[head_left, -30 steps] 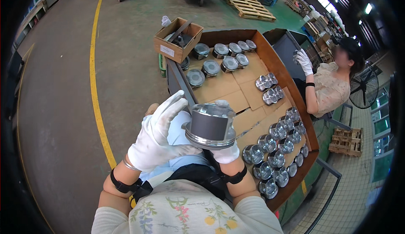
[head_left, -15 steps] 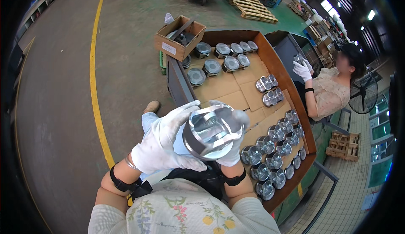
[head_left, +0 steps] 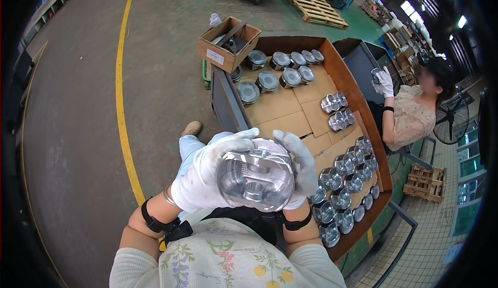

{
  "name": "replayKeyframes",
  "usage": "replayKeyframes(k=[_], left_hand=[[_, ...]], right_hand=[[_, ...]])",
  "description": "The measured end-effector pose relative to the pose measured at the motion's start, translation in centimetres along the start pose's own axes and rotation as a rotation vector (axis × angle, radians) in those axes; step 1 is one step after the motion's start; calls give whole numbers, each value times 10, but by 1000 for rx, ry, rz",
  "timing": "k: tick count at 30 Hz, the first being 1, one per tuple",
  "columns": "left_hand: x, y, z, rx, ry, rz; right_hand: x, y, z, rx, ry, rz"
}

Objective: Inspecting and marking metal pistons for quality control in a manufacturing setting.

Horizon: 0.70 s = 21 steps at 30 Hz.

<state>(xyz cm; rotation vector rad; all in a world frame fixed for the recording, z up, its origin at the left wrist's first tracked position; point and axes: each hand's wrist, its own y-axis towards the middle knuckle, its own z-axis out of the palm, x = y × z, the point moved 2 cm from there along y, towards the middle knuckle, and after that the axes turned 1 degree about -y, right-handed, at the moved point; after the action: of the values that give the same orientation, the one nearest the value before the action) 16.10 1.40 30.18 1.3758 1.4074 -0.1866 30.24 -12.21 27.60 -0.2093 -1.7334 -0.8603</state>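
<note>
A large shiny metal piston (head_left: 255,176) is held up in front of my body, its hollow underside with the pin bosses facing me. My left hand (head_left: 207,174), in a white glove, wraps round its left side, with the fingers over the upper rim. Also gloved in white, my right hand (head_left: 301,166) grips the right side, fingers along the edge. Beyond the piston lies the cardboard-lined tray (head_left: 275,114) of a cart. Several pistons (head_left: 267,81) stand crown up at its far end, and several more (head_left: 341,199) sit with their undersides up at the right.
A wooden box (head_left: 229,46) with dark parts rests on the cart's far left corner. Across the cart at the right, a co-worker in white gloves (head_left: 384,83) holds a metal part. A fan (head_left: 450,119) and pallets (head_left: 425,184) stand further right. A yellow line (head_left: 120,106) crosses the floor.
The piston has turned in my hands, from a slanted side view to its hollow underside facing me. My right fingers now show along its edge. The co-worker's hands have shifted.
</note>
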Motion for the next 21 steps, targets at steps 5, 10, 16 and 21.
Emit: replayKeyframes(k=[5,10,16,21], left_hand=[[5,-1,3,-32,-85,44],[-3,6,2,22,-39,77],[2,9,10,34,-292,31],[1,10,10,69,-297,-18]], right_hand=[[20,13,5,-59,-326,-290],[10,9,-10,-107,-410,-344],[11,3,-18,-221,-538,-329],[8,-2,-24,-268,-567,-389]])
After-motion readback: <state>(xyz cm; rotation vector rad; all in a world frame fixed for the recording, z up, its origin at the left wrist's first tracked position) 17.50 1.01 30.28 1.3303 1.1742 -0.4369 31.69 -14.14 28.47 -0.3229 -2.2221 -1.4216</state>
